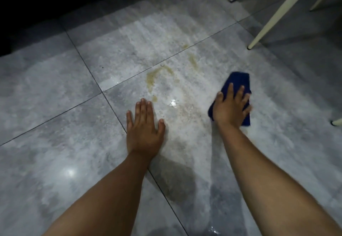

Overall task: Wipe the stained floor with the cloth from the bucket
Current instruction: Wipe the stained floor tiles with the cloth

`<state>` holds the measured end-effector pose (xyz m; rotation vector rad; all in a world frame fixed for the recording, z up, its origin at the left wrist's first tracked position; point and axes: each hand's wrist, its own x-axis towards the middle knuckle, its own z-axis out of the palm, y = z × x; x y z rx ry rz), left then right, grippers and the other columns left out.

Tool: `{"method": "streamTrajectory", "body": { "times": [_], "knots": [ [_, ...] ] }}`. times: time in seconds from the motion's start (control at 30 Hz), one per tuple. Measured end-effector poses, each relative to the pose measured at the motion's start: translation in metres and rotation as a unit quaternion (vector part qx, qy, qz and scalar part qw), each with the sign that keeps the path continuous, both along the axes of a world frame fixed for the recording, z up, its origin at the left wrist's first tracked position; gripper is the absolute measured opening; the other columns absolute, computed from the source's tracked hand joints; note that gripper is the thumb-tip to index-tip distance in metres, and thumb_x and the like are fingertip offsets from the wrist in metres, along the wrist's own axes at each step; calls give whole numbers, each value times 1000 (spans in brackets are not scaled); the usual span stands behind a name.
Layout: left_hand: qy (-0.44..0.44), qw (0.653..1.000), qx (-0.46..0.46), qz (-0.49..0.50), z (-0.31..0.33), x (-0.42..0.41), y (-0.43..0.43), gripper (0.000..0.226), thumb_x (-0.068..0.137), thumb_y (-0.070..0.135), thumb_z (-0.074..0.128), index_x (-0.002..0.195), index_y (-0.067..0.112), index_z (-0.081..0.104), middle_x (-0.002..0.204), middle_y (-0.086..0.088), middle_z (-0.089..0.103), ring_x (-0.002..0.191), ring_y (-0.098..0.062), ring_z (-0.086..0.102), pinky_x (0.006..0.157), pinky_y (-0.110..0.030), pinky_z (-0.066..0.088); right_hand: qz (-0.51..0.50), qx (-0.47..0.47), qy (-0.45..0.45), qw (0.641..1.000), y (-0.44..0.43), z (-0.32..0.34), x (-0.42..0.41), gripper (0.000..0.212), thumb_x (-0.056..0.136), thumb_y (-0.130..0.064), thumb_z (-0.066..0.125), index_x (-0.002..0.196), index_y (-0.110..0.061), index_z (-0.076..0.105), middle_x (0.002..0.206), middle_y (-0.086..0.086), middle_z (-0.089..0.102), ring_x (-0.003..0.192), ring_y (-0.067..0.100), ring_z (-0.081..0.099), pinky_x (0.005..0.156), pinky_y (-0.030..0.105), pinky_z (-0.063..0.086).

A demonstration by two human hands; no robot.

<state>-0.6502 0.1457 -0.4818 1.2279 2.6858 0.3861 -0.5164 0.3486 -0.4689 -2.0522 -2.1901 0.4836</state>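
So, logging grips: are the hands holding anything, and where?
Nothing gripped. The right hand presses flat on the blue cloth, over its near half; the left hand rests on the floor.

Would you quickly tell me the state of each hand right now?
Left hand: open, flat on the floor, holding nothing.
Right hand: open, spread flat, pressing the blue cloth onto the floor.
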Motion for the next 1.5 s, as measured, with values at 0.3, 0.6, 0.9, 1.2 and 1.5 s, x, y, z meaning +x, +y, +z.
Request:
{"method": "streamTrajectory", "body": {
  "times": [0.3,0.6,0.9,1.2,1.5],
  "knots": [
    [-4,1000,-12,-2,0,0,0,70,97,51,14,153,13,-2,161,-4,-7,146,-12,-14,119,-43,-7,116,-5,-21,993,-30,3,2,56,100,-50,19,153,-33,8,162,0,-4,148,23,-8,117,50,-6],
    [0,999,-41,-3,4,2,1,68,99,48,18,153,11,-3,161,-6,-8,147,-16,-13,118,-43,-10,-166,-14,-6,986,-106,3,83,57,100,-46,25,153,-30,11,162,4,-1,147,30,-2,116,54,-2],
    [-8,1000,-8,13,8,-24,-5,65,99,45,12,153,11,1,162,-7,-3,148,-17,-7,118,-38,-10,113,6,-17,993,-116,-3,24,56,100,-49,21,153,-33,12,162,-1,0,148,25,-3,117,50,-5],
    [9,996,-37,85,4,-108,-14,64,101,43,19,153,8,5,162,-9,1,148,-19,-4,119,-45,-5,250,26,5,968,-178,-1,14,54,97,-48,24,150,-35,23,159,-2,12,147,26,10,116,48,2],
    [11,995,-33,94,1,-108,-15,69,96,51,11,154,14,1,162,-3,-4,148,-14,-8,119,-40,-8,232,20,-6,972,-128,0,-36,55,99,-49,12,152,-36,10,160,-3,-2,148,24,-3,117,49,-7]
  ]
}}
